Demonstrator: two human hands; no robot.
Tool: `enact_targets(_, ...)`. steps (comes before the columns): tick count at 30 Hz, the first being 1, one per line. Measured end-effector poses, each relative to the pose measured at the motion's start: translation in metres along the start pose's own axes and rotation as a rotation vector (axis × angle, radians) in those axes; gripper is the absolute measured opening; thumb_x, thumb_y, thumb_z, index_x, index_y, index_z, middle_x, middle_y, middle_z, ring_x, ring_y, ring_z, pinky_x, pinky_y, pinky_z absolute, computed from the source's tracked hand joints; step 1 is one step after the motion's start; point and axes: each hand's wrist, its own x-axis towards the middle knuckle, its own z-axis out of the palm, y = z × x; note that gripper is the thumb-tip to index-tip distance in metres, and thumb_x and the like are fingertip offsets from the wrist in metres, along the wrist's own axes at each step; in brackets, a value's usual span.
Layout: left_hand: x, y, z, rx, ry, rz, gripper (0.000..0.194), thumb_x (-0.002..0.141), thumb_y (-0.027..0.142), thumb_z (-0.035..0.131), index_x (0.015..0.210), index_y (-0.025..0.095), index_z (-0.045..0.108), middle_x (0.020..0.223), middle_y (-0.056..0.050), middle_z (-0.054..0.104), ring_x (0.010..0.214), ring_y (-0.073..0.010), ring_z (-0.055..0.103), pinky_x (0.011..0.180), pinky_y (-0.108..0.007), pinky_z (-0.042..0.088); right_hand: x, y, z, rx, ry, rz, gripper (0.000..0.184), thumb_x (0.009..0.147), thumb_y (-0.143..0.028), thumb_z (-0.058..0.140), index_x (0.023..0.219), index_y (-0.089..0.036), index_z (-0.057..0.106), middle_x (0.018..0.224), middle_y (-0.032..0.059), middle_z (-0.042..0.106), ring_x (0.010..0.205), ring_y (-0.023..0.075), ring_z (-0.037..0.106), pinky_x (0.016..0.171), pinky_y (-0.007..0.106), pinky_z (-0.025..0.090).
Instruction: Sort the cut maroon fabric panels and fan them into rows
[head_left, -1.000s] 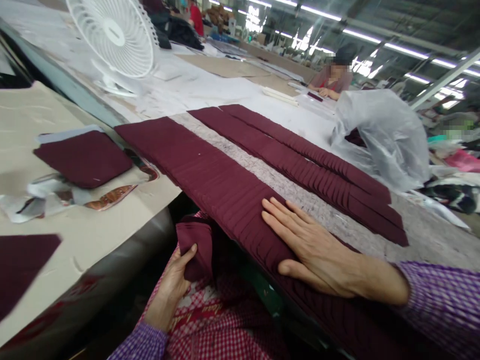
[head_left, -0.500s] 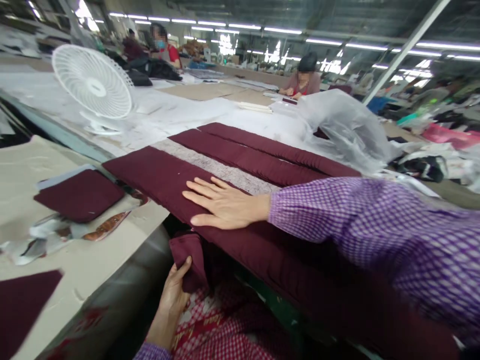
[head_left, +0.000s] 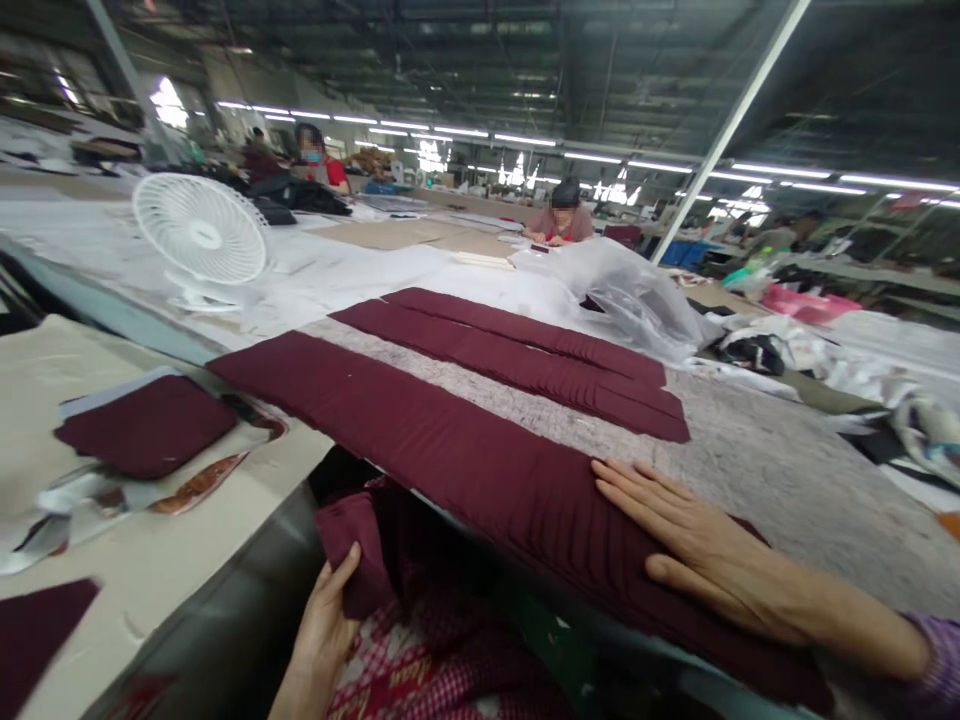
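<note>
Nearest, below the long maroon row, clamps folded maroon cloth between thumb and fingers of the left hand, in front of a red-checked apron. On the row's near-right stretch, lays the right hand flat, with fingers slightly apart and nothing gripped. Looks like pressing or smoothing overlapped layers; calls for light, even palm contact to avoid skewing them. Reads as soft, matte fabric, finely ridged near the palm, smoother toward the far-left end. Left of the row, on beige sheeting, note an angular maroon stack with a pale edge. Beyond the row, across mottled grey covering, note two narrower maroon rows; farther, a ribbed white fan and crumpled, translucent plastic.
</note>
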Motion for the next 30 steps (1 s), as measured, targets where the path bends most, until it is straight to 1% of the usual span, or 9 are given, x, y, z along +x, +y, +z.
enact_targets(5,-0.019,0.009,0.006,-0.059,-0.007,0.018,0.038,0.087,-0.001,0.059,0.119,0.017,0.07,0.079,-0.003,0.08,0.067,-0.0164,0.076,0.081,-0.03,0.064,0.003,0.003,0.015,-0.098,0.027,-0.036,0.071,0.105,-0.042,0.047,0.16,-0.032,0.003,0.165,0.0058,0.02,0.15,0.0299,0.015,0.121,0.062,0.015)
enact_targets(9,-0.049,0.045,0.008,-0.166,0.002,0.093,0.047,0.09,0.0,0.05,0.123,0.027,0.069,0.081,0.002,0.081,0.07,-0.0147,0.077,0.09,-0.031,0.062,0.003,-0.005,0.003,-0.251,0.135,-0.046,0.068,0.101,-0.04,0.056,0.16,-0.032,0.023,0.162,0.0081,0.028,0.148,0.036,0.021,0.117,0.069,0.018)
enact_targets(12,-0.077,0.069,0.019,-0.201,0.019,0.144,0.048,0.086,-0.003,0.051,0.113,0.03,0.073,0.076,0.005,0.079,0.063,-0.0136,0.075,0.092,-0.031,0.061,-0.003,-0.037,-0.01,-0.282,0.208,-0.003,0.061,0.098,-0.032,0.058,0.156,-0.027,0.039,0.162,0.01,0.029,0.148,0.0376,0.026,0.116,0.069,0.023)
enact_targets(14,-0.097,0.075,0.036,-0.158,0.005,0.185,0.046,0.082,-0.003,0.054,0.108,0.029,0.074,0.076,0.005,0.079,0.063,-0.0151,0.076,0.09,-0.031,0.062,-0.004,-0.069,-0.02,-0.129,0.113,0.02,0.061,0.098,-0.04,0.059,0.155,-0.027,0.041,0.161,0.0083,0.034,0.147,0.0347,0.031,0.117,0.06,0.032)
enact_targets(16,-0.118,0.073,0.059,-0.071,-0.064,0.216,0.046,0.074,-0.002,0.063,0.106,0.027,0.075,0.081,0.001,0.081,0.072,-0.0216,0.078,0.087,-0.034,0.063,0.001,-0.098,-0.027,0.105,0.026,0.108,0.074,0.093,-0.056,0.065,0.157,-0.029,0.038,0.159,0.008,0.039,0.143,0.0347,0.04,0.113,0.054,0.043)
enact_targets(19,-0.147,0.063,0.098,-0.022,-0.186,0.194,0.044,0.06,0.0,0.076,0.098,0.021,0.075,0.081,-0.004,0.08,0.089,-0.0335,0.077,0.084,-0.041,0.064,0.021,-0.121,-0.03,0.48,0.116,0.072,0.1,0.081,-0.067,0.073,0.161,-0.03,0.025,0.161,0.01,0.037,0.143,0.0352,0.041,0.115,0.053,0.041)
enact_targets(23,-0.174,0.053,0.138,-0.048,-0.48,0.133,0.038,0.054,0.01,0.088,0.089,0.02,0.075,0.086,-0.008,0.081,0.102,-0.0393,0.073,0.083,-0.044,0.063,0.059,-0.122,-0.033,0.865,0.38,-0.05,0.087,0.087,-0.058,0.072,0.158,-0.032,0.028,0.146,0.0109,0.056,0.123,0.0311,0.063,0.098,0.046,0.059)
enact_targets(26,-0.185,0.055,0.153,-0.053,-0.637,0.157,0.034,0.056,0.019,0.092,0.085,0.018,0.075,0.086,-0.01,0.081,0.102,-0.0378,0.074,0.084,-0.044,0.063,0.077,-0.116,-0.044,0.878,0.514,-0.068,0.079,0.088,-0.052,0.071,0.155,-0.033,0.033,0.115,0.0064,0.071,0.098,0.028,0.072,0.076,0.039,0.067)
enact_targets(30,-0.193,0.071,0.162,-0.049,-0.796,0.155,0.034,0.063,0.023,0.091,0.091,0.012,0.075,0.089,-0.013,0.08,0.096,-0.0335,0.075,0.089,-0.043,0.06,0.084,-0.111,-0.061,0.606,0.68,-0.108,0.068,0.086,-0.049,0.072,0.148,-0.033,0.048,0.097,0.0043,0.071,0.088,0.0272,0.07,0.069,0.037,0.064)
